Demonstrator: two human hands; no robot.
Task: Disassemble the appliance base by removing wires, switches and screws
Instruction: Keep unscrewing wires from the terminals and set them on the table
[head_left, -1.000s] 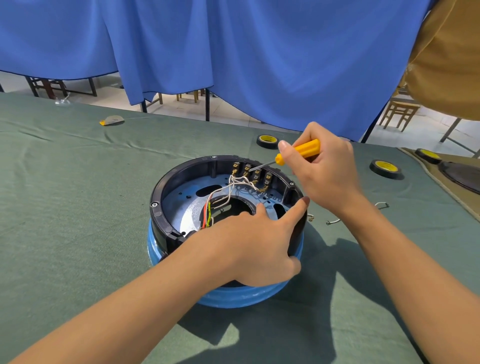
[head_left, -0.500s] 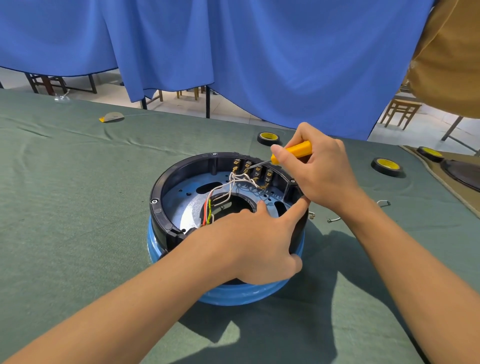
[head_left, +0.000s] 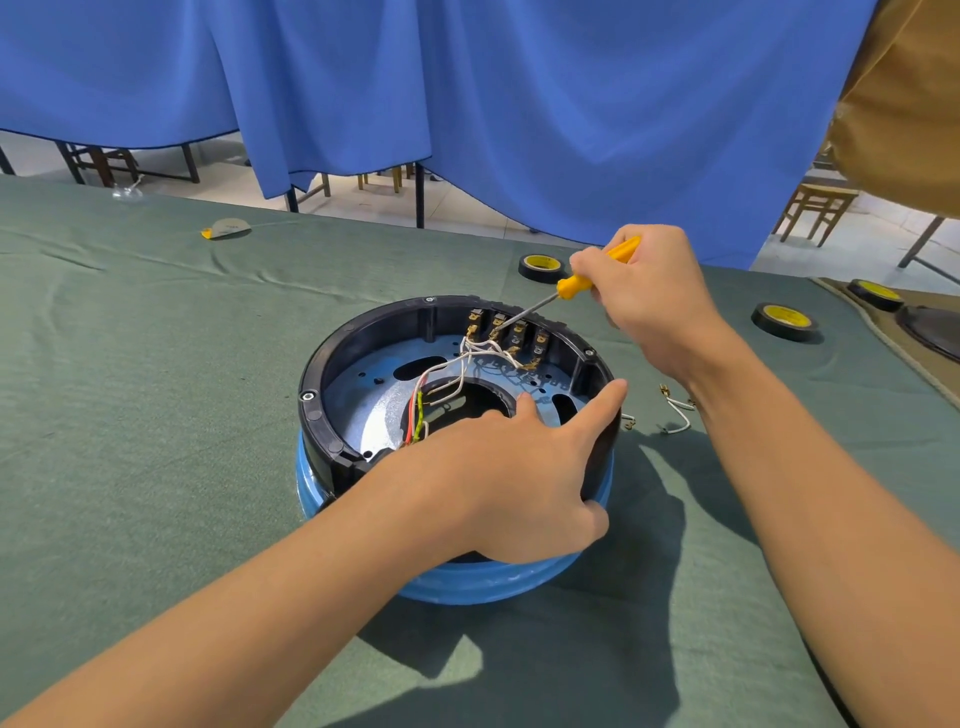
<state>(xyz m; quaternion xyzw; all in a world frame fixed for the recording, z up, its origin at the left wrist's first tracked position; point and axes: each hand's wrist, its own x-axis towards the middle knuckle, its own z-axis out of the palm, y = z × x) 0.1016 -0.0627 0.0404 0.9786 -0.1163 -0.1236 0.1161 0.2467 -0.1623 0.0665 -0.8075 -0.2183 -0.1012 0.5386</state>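
Screwdriver (head_left: 572, 284) steeper now (tip indistinct)

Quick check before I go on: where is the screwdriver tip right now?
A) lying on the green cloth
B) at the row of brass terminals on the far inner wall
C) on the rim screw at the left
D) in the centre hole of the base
B: the right hand grips the yellow screwdriver with its tip at the brass terminals inside the appliance base, whose near rim the left hand grips.
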